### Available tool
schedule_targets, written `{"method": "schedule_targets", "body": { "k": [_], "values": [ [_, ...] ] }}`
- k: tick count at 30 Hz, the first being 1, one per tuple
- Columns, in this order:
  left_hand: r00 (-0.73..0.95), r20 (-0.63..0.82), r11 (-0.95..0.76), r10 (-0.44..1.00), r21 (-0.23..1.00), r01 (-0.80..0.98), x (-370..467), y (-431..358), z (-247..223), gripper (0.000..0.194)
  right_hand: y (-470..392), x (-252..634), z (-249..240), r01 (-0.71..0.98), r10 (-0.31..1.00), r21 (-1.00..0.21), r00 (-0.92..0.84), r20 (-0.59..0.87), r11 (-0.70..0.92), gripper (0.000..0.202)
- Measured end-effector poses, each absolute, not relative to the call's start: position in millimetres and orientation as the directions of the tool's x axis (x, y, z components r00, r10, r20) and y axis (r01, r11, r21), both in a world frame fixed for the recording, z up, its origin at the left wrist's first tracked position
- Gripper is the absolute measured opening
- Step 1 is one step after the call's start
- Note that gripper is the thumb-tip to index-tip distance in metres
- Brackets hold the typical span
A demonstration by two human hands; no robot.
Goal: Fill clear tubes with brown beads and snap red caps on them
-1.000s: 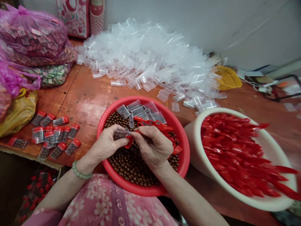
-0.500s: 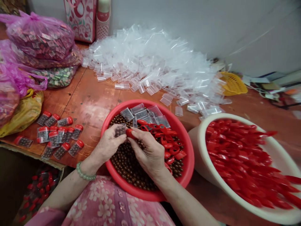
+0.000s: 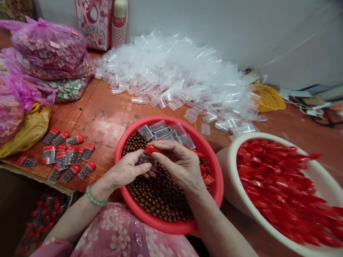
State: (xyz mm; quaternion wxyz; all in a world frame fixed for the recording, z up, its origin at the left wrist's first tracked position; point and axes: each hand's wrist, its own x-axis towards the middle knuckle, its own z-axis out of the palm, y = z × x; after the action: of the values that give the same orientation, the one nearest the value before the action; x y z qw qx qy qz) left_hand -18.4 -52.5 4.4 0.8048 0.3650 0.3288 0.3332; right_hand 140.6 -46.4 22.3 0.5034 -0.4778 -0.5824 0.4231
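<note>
A worn wooden tabletop (image 3: 102, 114) carries a red basin (image 3: 214, 167) of brown beads. Above it the left hand (image 3: 125, 173) pinches a filled vial (image 3: 144, 159); the right hand (image 3: 180, 164) closes its grip on the red cap (image 3: 152, 149). Best pressed on squarely.

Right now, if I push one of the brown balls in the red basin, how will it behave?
The brown balls look round and glossy, so one would probably roll freely and slip aside. They seem small and light. Heaped inside the red basin, they would likely stay contained by its wall.
</note>
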Motion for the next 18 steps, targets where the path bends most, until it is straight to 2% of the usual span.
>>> {"method": "schedule_targets", "body": {
  "k": [10, 18],
  "values": [
    [0.613, -0.301, 0.519, 0.73, 0.829, -0.211, -20.0, -51.5, 4.6, 0.032, -48.0, 143.3, 18.3, 0.12, 0.977, -0.973, -0.113, 0.183, 0.196, 0.01],
    [0.598, -0.307, 0.531, 0.741, 0.812, -0.241, -19.4, -52.0, 2.4, 0.034, -49.8, 145.9, 12.0, 0.183, 0.963, -0.951, -0.148, 0.225, 0.251, 0.011]
  ]
}}
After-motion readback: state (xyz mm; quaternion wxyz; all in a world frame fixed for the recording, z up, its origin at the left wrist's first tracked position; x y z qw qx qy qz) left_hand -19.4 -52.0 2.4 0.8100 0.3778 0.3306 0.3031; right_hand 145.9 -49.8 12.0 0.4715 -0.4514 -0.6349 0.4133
